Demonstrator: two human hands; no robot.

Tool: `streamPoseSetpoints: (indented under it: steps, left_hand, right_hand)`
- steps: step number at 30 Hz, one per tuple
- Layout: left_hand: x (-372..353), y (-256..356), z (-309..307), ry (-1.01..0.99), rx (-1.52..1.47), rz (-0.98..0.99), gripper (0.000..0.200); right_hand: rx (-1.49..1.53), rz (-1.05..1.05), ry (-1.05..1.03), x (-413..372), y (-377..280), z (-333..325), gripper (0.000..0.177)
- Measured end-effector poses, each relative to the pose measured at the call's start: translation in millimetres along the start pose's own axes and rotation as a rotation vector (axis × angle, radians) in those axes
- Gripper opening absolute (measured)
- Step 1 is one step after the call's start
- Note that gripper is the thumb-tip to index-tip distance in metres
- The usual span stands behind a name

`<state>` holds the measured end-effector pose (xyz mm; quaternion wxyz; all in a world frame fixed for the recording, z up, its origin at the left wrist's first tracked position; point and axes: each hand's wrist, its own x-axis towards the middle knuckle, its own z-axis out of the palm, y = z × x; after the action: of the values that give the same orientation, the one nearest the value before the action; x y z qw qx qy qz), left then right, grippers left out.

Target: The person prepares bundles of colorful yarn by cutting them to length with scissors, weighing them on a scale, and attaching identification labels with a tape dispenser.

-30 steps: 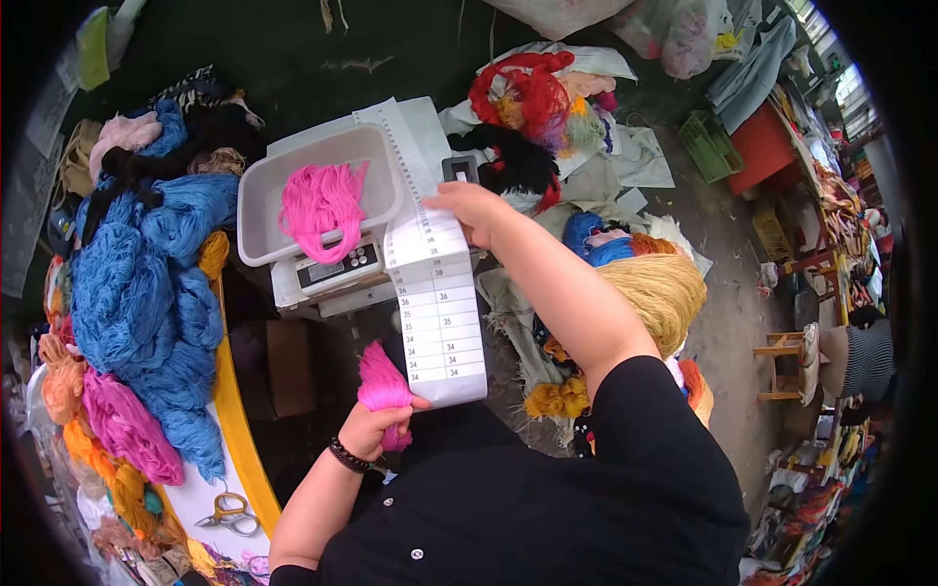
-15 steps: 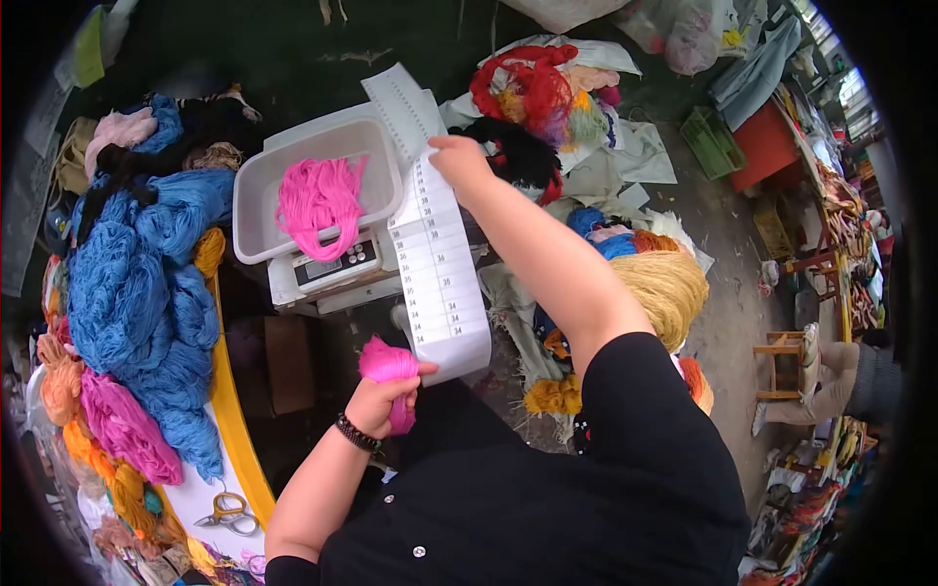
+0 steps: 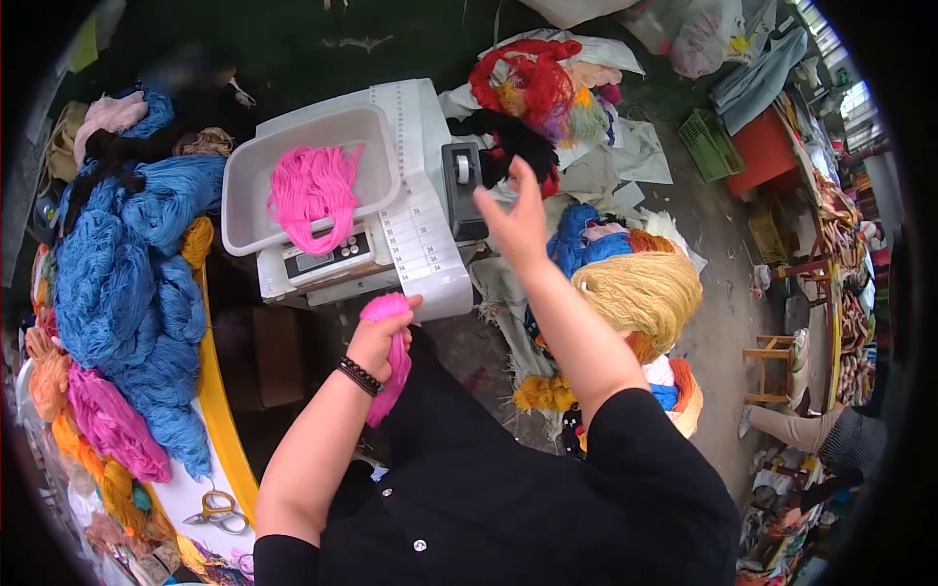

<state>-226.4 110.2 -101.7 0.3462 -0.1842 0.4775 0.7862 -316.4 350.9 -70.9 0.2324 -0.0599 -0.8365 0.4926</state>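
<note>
Seated worker at a yarn-weighing station, viewed from above. The left hand is closed in a fist around a pink yarn bundle, which is held upright. Its top shows above the fingers at the front edge of the scale, and its tail hangs below the wrist against the black shirt. The right hand is raised with fingers spread and grips nothing (palm turned away from the body). It is just beside a black device that stands at the right of the scale.

A numbered paper strip lies draped over the right side of the scale, and its lower end hangs off the front. The corner of that end is just beside the left thumb; whether the two touch cannot be told.

On the scale sits a pale plastic tub holding a loose pink skein. To the left, blue yarn is heaped along the yellow-rimmed table (orange and magenta hanks lie below it). A pair of scissors rests near the table's lower end.

To the right of the worker's forearm is a large hank of yellow yarn. Red yarn and black yarn lie beyond the black device. Another person is partly visible at the far right edge.
</note>
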Motion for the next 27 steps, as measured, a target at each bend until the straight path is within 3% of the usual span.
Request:
streamPoseSetpoints:
  steps: [5, 10, 12, 15, 19, 22, 27]
  left_hand:
    - [15, 1, -2, 0.051, -0.022, 0.059, 0.032]
    - [25, 2, 1, 0.091, 0.01, 0.084, 0.032]
    - [31, 2, 1, 0.096, 0.024, 0.088, 0.032]
    - [40, 1, -1, 0.1, -0.003, 0.112, 0.031]
    - [42, 4, 1, 0.078, -0.006, 0.123, 0.029]
    - [45, 6, 6, 0.078, 0.037, 0.129, 0.028]
    - [56, 5, 9, 0.086, 0.086, 0.114, 0.028]
  right_hand:
    - [-0.083, 0.069, -0.167, -45, 29, 17, 0.096]
    - [-0.147, 0.209, -0.216, -33, 21, 28, 0.091]
    - [-0.203, -0.087, -0.065, -30, 26, 34, 0.088]
    - [-0.18, 0.059, -0.111, -30, 23, 37, 0.089]
    - [0.123, 0.25, -0.03, -19, 30, 31, 0.079]
    - [0.532, 0.395, 0.01, -13, 33, 19, 0.067]
    - [0.353, 0.181, -0.134, -13, 3, 4, 0.068]
